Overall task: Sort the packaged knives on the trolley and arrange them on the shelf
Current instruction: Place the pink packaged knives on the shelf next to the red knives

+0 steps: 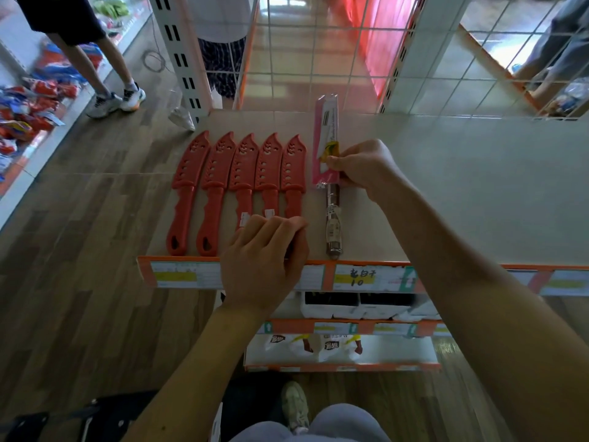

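R hand [366, 167] pinches pink-pack knife [325, 145] at sleeve's lower R edge. Knife lies flat on shelf [462, 193] at 12 o'clock, steel handle pointing to 6. L hand [264, 260] has fingers curled over handles of red knives [242, 183] at 10 o'clock; grip vs nudge, can't tell. Pack prob light, stiff, film slick; best held where sleeve meets handle.
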The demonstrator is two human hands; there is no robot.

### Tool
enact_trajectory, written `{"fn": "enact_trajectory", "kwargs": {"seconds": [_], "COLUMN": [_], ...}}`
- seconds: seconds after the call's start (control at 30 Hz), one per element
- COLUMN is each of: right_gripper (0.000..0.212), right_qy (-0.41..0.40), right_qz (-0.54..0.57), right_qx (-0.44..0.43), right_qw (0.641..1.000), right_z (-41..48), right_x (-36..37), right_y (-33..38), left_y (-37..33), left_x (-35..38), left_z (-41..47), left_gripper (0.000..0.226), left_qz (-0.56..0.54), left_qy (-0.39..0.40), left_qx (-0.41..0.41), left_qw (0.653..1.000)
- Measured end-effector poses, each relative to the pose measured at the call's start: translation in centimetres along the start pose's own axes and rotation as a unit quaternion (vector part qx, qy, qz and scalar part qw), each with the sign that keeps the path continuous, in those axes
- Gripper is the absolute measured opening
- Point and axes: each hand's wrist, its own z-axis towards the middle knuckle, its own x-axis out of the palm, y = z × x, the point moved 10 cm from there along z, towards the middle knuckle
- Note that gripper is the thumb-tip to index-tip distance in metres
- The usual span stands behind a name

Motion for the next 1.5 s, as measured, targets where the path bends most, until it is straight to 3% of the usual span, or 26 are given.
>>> {"fn": "enact_trajectory", "kwargs": {"seconds": [0.17, 0.3, 0.37, 0.6, 1.07, 1.27, 1.4, 1.5], "right_gripper": [0.020, 0.035, 0.038, 0.040, 0.024, 0.040, 0.023, 0.022], "right_qy": [-0.033, -0.031, -0.023, -0.040, -0.097, -0.101, -0.079, -0.067], "right_qz": [-0.116, -0.286, -0.317, -0.288, -0.202, -0.230, -0.321, -0.329], "right_qx": [-0.038, -0.086, -0.096, -0.089, -0.106, -0.137, -0.161, -0.205], "right_qw": [0.992, 0.954, 0.943, 0.953, 0.969, 0.958, 0.930, 0.920], "right_z": [0.4, 0.0, -0.1, 0.2, -0.5, -0.8, -1.5, -3.8], "right_x": [-0.6, -0.1, 0.2, -0.9, -1.5, -1.4, -0.3, -0.4], "right_y": [0.7, 2.3, 2.5, 1.9, 1.5, 2.3, 2.5, 2.4], "left_y": [-0.2, -0.2, -0.2, -0.1, -0.2, -0.1, -0.2, -0.1], "left_x": [-0.2, -0.3, -0.2, -0.1, 0.0, 0.0, 0.0, 0.0], "left_z": [0.1, 0.1, 0.0, -0.1, -0.1, -0.1, -0.1, -0.1], "left_gripper": [0.017, 0.019, 0.019, 0.017, 0.018, 0.020, 0.027, 0.025], "left_qz": [0.007, 0.007, 0.005, 0.003, 0.013, 0.013, 0.009, 0.015], "left_qy": [-0.004, -0.004, -0.004, -0.001, 0.004, -0.002, -0.001, 0.000], "left_qx": [0.005, 0.004, 0.006, 0.008, 0.007, 0.009, 0.009, 0.008], "left_qw": [1.000, 1.000, 1.000, 1.000, 1.000, 1.000, 1.000, 1.000]}}
